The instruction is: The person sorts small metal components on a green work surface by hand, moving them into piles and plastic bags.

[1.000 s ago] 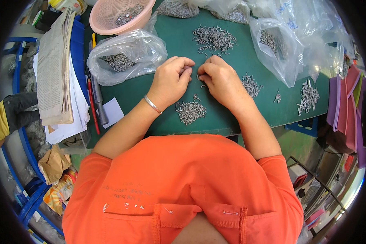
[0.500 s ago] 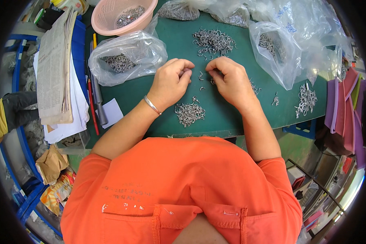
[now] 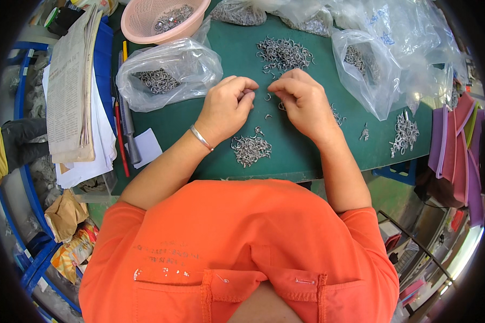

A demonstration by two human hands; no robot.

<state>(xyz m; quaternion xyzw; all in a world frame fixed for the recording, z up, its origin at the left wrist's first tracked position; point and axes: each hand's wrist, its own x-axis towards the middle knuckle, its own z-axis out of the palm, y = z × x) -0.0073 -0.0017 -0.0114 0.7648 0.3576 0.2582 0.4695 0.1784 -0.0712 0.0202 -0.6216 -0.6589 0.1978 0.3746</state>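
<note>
Lying closest to us on the green tabletop (image 3: 290,157) is a small heap of curved grey metal pieces (image 3: 251,150), between the forearms. Just beyond it we see the left hand (image 3: 226,105), its fingers curled in and thumb close to the forefinger, a metal bracelet (image 3: 201,138) at the wrist. Across a narrow gap, the right hand (image 3: 304,102) has its fingers bent toward the thumb; we cannot tell whether either hand pinches a piece. A few loose pieces (image 3: 268,97) lie between the hands, and a partly hidden heap (image 3: 337,116) shows beside the right wrist. Farther off, we find a clear left bag (image 3: 195,72) and right bag (image 3: 374,89) holding pieces, then a larger heap (image 3: 285,53) and a pink basket (image 3: 137,28).
</note>
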